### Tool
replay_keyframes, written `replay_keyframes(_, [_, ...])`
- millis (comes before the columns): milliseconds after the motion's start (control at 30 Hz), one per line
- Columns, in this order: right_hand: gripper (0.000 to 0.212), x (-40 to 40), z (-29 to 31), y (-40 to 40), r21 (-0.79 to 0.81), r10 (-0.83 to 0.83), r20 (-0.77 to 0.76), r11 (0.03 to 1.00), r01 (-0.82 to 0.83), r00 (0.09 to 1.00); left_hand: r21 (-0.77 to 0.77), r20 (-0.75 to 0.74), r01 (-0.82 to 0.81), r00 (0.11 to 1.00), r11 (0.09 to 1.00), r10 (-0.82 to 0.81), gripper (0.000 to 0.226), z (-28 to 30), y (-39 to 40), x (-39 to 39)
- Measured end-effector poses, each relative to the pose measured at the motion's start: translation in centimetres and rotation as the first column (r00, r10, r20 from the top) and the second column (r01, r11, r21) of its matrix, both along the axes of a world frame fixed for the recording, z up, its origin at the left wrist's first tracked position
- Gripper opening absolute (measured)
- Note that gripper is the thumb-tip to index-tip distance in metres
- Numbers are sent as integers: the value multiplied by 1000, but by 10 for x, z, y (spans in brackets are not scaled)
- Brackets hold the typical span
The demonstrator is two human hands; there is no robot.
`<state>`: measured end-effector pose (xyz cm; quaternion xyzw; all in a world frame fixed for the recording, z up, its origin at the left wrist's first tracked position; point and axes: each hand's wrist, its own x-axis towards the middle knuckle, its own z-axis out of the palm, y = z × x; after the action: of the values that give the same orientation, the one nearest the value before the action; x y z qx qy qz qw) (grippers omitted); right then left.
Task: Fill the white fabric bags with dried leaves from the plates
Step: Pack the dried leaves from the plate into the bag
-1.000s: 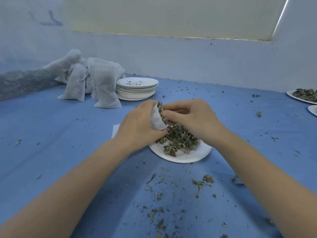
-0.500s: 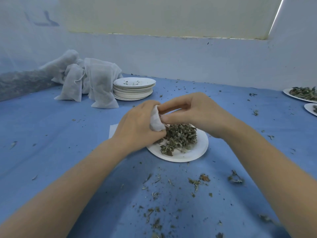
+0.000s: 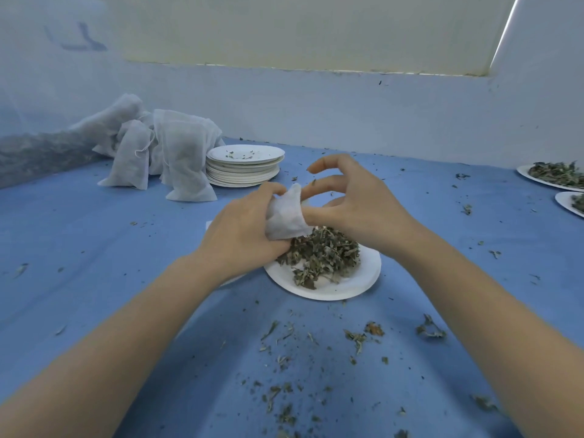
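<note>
Hands meet at the centre of the frame, just above a white paper plate heaped with dried leaves. The left hand is closed around a small white fabric bag, gripping its lower part while the mouth of the bag points up and to the right. The right hand is spread loosely, its fingers curled and apart; the lower fingers touch the bag's opening, while the index finger and thumb arch free above it. Whether any leaves are pinched in those fingers cannot be told.

The plate sits on a blue surface, slightly right of centre, with the leaf pile mostly on its left half, directly under the bag. Loose leaf crumbs are scattered over the surface in the lower middle of the frame.

In the upper left, a cluster of filled white bags leans together, and just to their right stands a stack of empty plates with a few flecks on the top one. At the right edge, two more plates of leaves are partly cut off by the frame.
</note>
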<state>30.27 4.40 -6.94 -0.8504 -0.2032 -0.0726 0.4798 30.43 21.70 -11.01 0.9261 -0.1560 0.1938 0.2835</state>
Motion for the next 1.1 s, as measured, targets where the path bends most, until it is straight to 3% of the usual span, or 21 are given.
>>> replay_keyframes(100, [33,2,4,-9,-39,11,4,999,-11,1000,76,33,-25,999,997,22,56,0,5,2])
replay_keyframes(167, [24,4,8,-18,-283,-7,45,959,19,999,124,53,-42,998,991,36,55,-1,9,3])
replay_keyframes(267, [46,8,7,-26,-638,-27,-65,769,-21,998,137,52,-61,997,989,55,56,-3,13,5])
replay_keyframes(333, [55,10,3,-25,-729,-43,-109,682,-51,993,124,50,-56,998,991,50,58,-4,15,6])
replay_keyframes(400, [50,12,-3,-22,-755,-26,-79,654,-43,996,113,43,-46,998,993,42,58,-5,16,6])
replay_keyframes(667, [6,16,2,-28,-533,-8,95,844,58,995,18,-7,-22,1000,1000,22,51,-11,20,9])
replay_keyframes(833, [10,10,11,-22,-315,-18,188,946,78,982,14,13,-9,1000,1000,8,50,-12,18,9])
replay_keyframes(1100, [22,2,-12,5,-50,-70,297,995,89,952,-87,46,9,999,996,-5,49,-11,6,1])
